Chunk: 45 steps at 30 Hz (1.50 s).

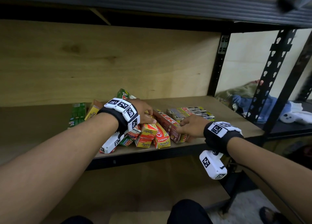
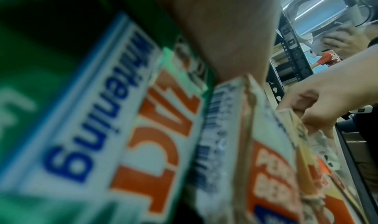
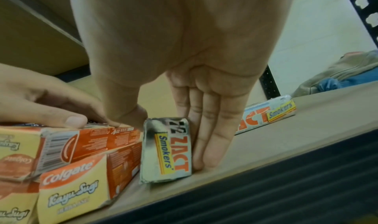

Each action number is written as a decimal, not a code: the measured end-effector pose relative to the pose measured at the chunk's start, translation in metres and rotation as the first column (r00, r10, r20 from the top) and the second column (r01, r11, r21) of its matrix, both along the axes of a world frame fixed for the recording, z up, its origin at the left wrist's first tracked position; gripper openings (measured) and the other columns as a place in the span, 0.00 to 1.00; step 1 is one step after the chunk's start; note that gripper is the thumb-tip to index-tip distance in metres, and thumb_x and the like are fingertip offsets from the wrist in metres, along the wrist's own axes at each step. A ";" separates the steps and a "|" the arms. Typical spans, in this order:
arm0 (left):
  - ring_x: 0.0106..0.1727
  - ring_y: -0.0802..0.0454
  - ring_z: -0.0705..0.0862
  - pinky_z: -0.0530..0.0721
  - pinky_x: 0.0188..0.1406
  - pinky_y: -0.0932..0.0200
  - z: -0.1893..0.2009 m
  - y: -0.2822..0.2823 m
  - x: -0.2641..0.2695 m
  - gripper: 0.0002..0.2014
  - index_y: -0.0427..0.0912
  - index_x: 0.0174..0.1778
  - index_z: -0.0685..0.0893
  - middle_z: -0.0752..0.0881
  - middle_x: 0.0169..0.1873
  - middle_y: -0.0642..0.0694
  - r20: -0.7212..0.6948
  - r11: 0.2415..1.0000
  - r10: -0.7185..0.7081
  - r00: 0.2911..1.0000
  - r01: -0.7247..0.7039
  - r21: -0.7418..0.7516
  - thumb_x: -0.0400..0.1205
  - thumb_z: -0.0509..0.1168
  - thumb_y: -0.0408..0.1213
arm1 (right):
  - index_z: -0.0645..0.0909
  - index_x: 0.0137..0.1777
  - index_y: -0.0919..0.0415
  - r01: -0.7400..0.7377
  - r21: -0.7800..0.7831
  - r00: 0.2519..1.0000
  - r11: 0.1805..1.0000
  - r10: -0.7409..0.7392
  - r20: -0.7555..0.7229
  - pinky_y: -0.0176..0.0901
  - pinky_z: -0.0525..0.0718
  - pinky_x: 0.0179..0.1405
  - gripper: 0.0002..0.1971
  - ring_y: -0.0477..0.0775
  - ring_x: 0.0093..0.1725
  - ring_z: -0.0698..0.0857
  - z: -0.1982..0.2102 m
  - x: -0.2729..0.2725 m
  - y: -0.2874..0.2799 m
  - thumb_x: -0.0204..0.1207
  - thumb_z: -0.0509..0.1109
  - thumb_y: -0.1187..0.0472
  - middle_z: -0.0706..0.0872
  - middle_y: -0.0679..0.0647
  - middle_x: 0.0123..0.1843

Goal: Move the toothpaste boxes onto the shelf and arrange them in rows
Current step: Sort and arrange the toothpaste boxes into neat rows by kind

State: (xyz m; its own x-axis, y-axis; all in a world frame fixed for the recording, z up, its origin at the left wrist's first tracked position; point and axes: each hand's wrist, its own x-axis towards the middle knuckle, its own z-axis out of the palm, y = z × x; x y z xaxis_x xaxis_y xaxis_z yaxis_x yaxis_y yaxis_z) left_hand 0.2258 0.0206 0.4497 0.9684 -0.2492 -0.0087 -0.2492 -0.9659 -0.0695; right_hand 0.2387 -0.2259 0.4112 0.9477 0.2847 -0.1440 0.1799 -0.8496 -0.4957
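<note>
Your left hand (image 1: 143,113) lies palm down on a jumbled pile of toothpaste boxes (image 1: 148,134) near the front edge of the wooden shelf (image 1: 228,115), fingers relaxed and spread over the top boxes, thumb flat on an orange Colgate box (image 3: 92,140). Your right hand (image 1: 190,126), at 3 o'clock from the pile, pinches a Zact Smokers box (image 3: 166,150) that stands on its long edge: thumb on the side facing the pile, straight fingers (image 3: 206,138) against the far side, fingertips touching the shelf board. That box touches the orange and yellow Colgate boxes at its 9 o'clock.

At 12 o'clock from your right hand, a pair of Zact boxes (image 1: 190,113) lies flat side by side, apart from the pile. At 9 o'clock from the pile, a green box (image 1: 77,114) lies flat, with a yellow box (image 1: 92,110) leaning just beside it. Another green box (image 1: 123,93) pokes up behind your left wrist.

Beyond the black shelf upright (image 1: 270,75), at 2 o'clock, crumpled clothes (image 1: 244,95) lie in a heap. The left wrist view is blurred, filled with box faces.
</note>
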 end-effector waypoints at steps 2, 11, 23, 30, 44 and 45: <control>0.57 0.50 0.84 0.85 0.57 0.53 0.001 -0.002 -0.002 0.27 0.59 0.63 0.82 0.85 0.58 0.54 -0.004 1.000 0.006 1.000 -0.006 0.021 0.75 0.60 0.71 | 0.86 0.61 0.54 -0.005 -0.028 1.000 1.000 0.006 0.013 0.52 0.86 0.60 0.21 0.51 0.54 0.88 0.001 -0.001 -0.011 0.73 0.74 0.43 0.87 0.49 0.60; 0.58 0.50 0.83 0.83 0.57 0.55 0.003 -0.009 -0.004 0.25 0.57 0.63 0.82 0.85 0.59 0.54 -0.036 0.999 0.023 0.999 -0.022 0.033 0.77 0.61 0.69 | 0.81 0.64 0.45 -0.043 -0.257 0.983 0.965 0.087 0.160 0.42 0.82 0.57 0.24 0.50 0.55 0.83 0.013 -0.010 -0.064 0.67 0.80 0.52 0.82 0.46 0.55; 0.53 0.50 0.85 0.84 0.52 0.57 0.003 -0.044 0.005 0.28 0.49 0.60 0.86 0.88 0.54 0.49 -0.127 0.991 0.036 0.991 -0.019 0.132 0.77 0.65 0.67 | 0.84 0.47 0.51 -0.109 -0.235 0.929 0.966 0.183 0.321 0.21 0.75 0.37 0.13 0.37 0.46 0.78 -0.001 -0.008 -0.100 0.67 0.82 0.66 0.78 0.38 0.46; 0.54 0.49 0.86 0.84 0.53 0.57 0.003 -0.058 0.005 0.28 0.46 0.60 0.85 0.88 0.54 0.49 -0.161 0.983 0.041 0.986 -0.011 0.181 0.76 0.67 0.65 | 0.79 0.51 0.44 -0.073 -0.210 0.956 0.975 0.129 0.265 0.33 0.76 0.43 0.17 0.39 0.51 0.79 -0.006 -0.002 -0.096 0.67 0.83 0.53 0.82 0.44 0.59; 0.69 0.48 0.79 0.75 0.59 0.59 -0.003 -0.108 -0.006 0.32 0.49 0.79 0.71 0.79 0.72 0.48 -0.148 0.991 -0.117 0.982 0.104 -0.088 0.82 0.62 0.61 | 0.83 0.58 0.52 -0.148 -0.198 0.666 0.969 0.245 0.704 0.56 0.82 0.52 0.21 0.57 0.53 0.77 0.007 0.000 -0.100 0.65 0.83 0.52 0.79 0.51 0.56; 0.69 0.49 0.79 0.73 0.57 0.62 -0.003 -0.113 -0.005 0.31 0.50 0.80 0.70 0.79 0.73 0.49 -0.136 0.984 -0.130 0.982 0.112 -0.135 0.82 0.63 0.60 | 0.82 0.59 0.51 -0.149 -0.231 0.641 0.961 0.272 0.717 0.54 0.82 0.52 0.21 0.54 0.55 0.75 0.010 -0.003 -0.100 0.67 0.82 0.52 0.77 0.51 0.58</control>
State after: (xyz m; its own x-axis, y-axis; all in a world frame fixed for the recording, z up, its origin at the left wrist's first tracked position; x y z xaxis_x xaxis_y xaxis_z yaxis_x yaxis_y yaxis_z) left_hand 0.2212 -0.0929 0.4464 0.9219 -0.3726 -0.1063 -0.3635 -0.9267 0.0960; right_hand 0.2361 -0.3256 0.4213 0.6737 0.5257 0.5194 0.6154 -0.7882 -0.0006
